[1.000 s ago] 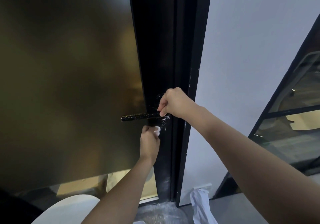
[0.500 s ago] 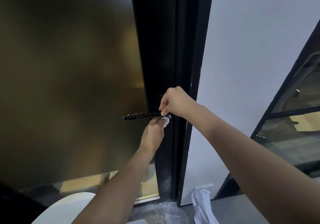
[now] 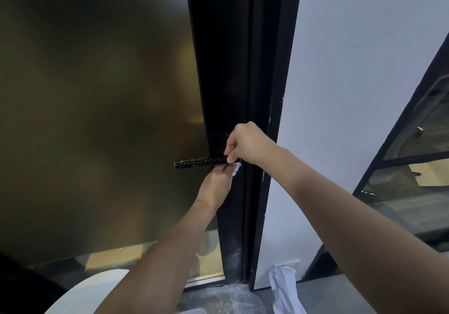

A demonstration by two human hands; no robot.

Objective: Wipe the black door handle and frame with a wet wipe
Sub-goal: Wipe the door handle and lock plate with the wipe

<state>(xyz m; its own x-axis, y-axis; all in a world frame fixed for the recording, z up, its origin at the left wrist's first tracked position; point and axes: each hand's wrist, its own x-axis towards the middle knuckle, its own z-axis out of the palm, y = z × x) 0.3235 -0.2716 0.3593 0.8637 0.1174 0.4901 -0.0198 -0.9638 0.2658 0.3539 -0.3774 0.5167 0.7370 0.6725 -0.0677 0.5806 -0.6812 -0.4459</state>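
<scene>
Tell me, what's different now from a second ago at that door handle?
The left hand, holding the wet wipe, rose from just below the door handle and now brings the wipe up against the handle's underside near its inner end. The right hand stayed curled on that inner end, and the handle stayed level. Nothing was let go.

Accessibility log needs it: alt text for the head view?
Two hands meet at the inner end of a black handle on a dark glass door: the right hand grips it from above, the left hand holds a white wipe against it from below, beside the black frame.
</scene>
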